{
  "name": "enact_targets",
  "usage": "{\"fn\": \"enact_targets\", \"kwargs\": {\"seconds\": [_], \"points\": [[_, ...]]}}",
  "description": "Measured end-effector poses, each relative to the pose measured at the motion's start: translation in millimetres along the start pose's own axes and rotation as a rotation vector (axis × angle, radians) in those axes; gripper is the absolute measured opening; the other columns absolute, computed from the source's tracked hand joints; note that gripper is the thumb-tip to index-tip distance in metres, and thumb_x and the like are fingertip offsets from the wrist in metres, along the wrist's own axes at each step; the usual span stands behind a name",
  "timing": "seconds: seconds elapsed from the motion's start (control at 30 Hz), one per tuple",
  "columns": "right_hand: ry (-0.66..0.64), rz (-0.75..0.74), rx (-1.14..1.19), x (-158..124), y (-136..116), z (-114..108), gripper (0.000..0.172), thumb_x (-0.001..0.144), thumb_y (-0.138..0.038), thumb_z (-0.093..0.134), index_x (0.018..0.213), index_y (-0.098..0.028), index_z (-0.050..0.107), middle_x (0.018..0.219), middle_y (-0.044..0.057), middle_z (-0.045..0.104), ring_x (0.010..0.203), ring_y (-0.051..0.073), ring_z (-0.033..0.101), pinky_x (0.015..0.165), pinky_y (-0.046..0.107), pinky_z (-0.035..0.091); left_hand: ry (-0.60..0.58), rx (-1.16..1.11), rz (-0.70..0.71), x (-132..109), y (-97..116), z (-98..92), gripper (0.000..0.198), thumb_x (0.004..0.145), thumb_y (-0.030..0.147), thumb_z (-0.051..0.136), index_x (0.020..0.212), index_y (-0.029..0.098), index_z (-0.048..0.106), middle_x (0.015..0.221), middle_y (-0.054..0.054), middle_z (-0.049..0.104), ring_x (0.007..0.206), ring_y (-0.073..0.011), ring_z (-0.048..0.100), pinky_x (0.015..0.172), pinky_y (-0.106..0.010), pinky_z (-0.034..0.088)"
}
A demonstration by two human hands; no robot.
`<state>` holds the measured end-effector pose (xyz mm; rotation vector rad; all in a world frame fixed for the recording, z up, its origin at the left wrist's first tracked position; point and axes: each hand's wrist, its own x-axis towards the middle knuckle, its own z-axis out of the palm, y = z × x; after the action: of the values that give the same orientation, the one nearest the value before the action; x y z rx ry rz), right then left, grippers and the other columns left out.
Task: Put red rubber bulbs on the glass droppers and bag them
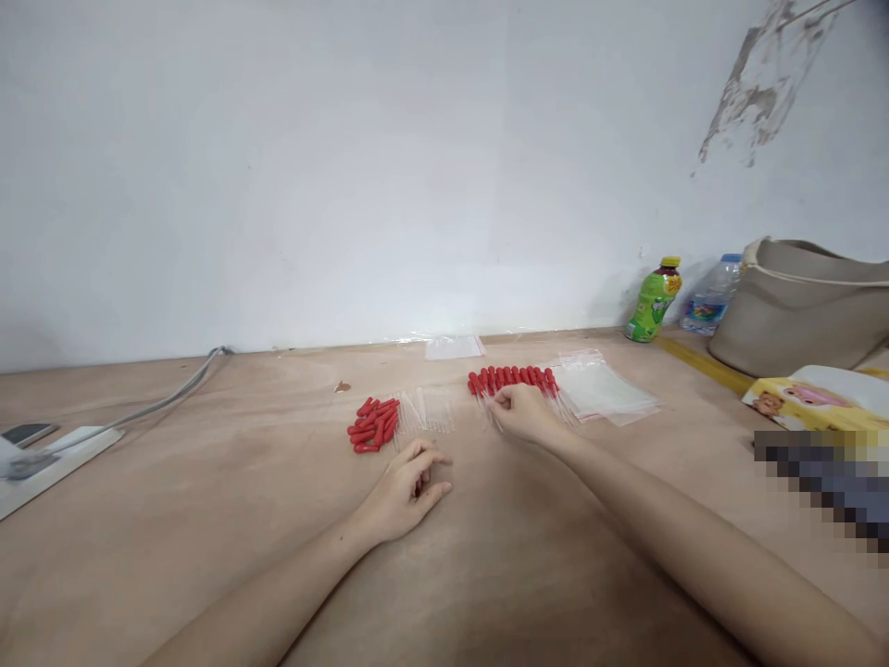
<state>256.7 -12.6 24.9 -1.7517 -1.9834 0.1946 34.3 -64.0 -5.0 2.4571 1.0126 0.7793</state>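
My right hand is closed in a pinch at the left part of a row of droppers. Their red rubber bulbs point toward the wall and their thin clear tubes toward me. The fingertips appear to hold one dropper by its tube; the fingers partly cover it. My left hand rests on the table with fingers loosely curled and apart, holding nothing. Just beyond it lies a pile of loose red rubber bulbs. Several clear thin tubes lie side by side right of that pile.
Clear zip bags lie right of the droppers, with another bag by the wall. Farther right stand a green bottle, a water bottle, a grey-beige bin and a yellow tissue pack. A power strip lies left.
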Motion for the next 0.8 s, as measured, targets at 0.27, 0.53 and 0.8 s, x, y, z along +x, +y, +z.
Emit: {"fn": "enact_targets", "kwargs": {"seconds": [0.27,0.53,0.8], "points": [[0.058,0.252,-0.106,33.8,-4.8,34.0,0.03,0.077,-0.035,0.041,0.071,-0.018,0.064,0.077,0.009,0.064,0.073,0.022,0.059,0.058,0.027,0.039,-0.009,-0.009,-0.005,-0.9,-1.9,1.0,0.018,0.079,0.021,0.049,0.096,0.019,0.055,0.087,-0.003,0.047,0.068,-0.0115,0.045,0.06,-0.023,0.041],[0.029,0.286,-0.17,31.3,-2.3,33.5,0.035,0.078,-0.04,0.039,0.082,-0.016,0.065,0.085,0.012,0.063,0.083,0.025,0.059,0.066,0.033,0.041,-0.03,0.002,-0.006,-1.0,-0.6,0.6,0.015,0.08,0.022,0.048,0.091,0.018,0.056,0.084,-0.003,0.049,0.067,-0.0119,0.045,0.061,-0.024,0.041],[-0.006,0.165,-0.156,24.8,-20.8,31.5,0.031,0.079,-0.039,0.04,0.085,-0.02,0.063,0.088,0.008,0.064,0.086,0.023,0.058,0.068,0.031,0.042,-0.041,-0.001,-0.013,0.3,1.5,-0.5,0.015,0.081,0.023,0.046,0.09,0.019,0.057,0.084,-0.003,0.051,0.066,-0.0121,0.046,0.06,-0.024,0.041]]}}
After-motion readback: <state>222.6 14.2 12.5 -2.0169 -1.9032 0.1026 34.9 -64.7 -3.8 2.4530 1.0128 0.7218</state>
